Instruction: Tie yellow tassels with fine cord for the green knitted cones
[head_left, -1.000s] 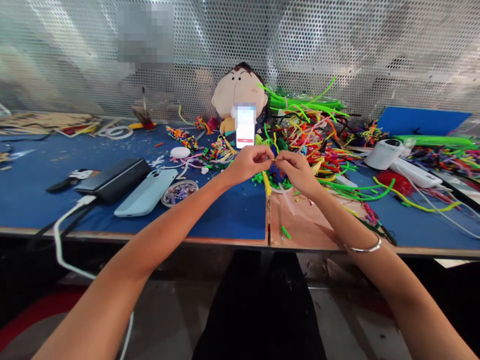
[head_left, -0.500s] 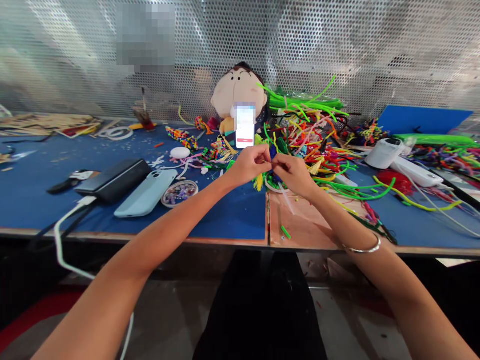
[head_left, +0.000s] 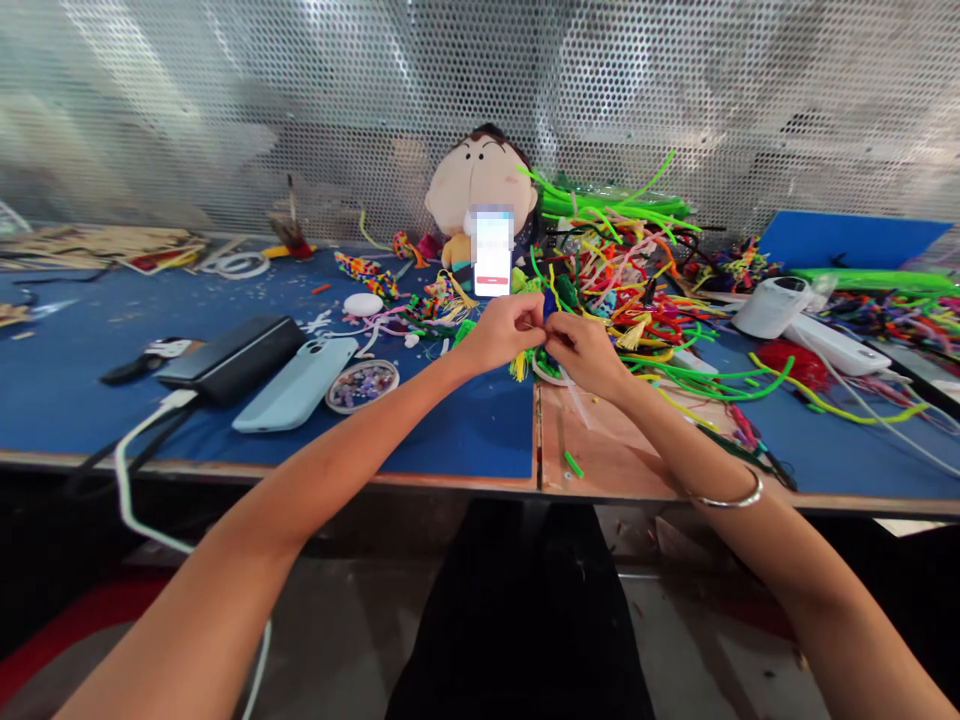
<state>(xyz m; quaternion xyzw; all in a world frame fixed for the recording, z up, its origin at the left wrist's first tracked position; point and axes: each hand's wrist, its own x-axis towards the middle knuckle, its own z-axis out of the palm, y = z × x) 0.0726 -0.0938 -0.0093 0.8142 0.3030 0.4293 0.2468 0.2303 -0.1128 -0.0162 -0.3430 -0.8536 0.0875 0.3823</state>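
My left hand (head_left: 504,332) and my right hand (head_left: 583,350) meet fingertip to fingertip above the middle of the table. The fingers of both are pinched together. Whatever lies between them is too small and too covered to name. Just behind the fingertips shows a dark blue fuzzy piece (head_left: 549,302); I cannot tell if it is held. Below my right hand a clear thin strip (head_left: 576,402) slants down toward the bare wood. A yellow tassel (head_left: 519,366) hangs or lies under my left fingers. Partly hidden beneath my hands is a round dish (head_left: 550,374).
A lit phone (head_left: 492,265) leans on a plush doll (head_left: 480,175). To the right lies a heap of coloured pipe cleaners (head_left: 637,280). On the left are a black power bank (head_left: 232,360), a light blue phone (head_left: 298,385) and a dish of beads (head_left: 363,388). A white device (head_left: 772,305) stands right.
Both hands stay together in nearly the same place, with the fingertips shifted slightly. The whole view has moved a little to the right.
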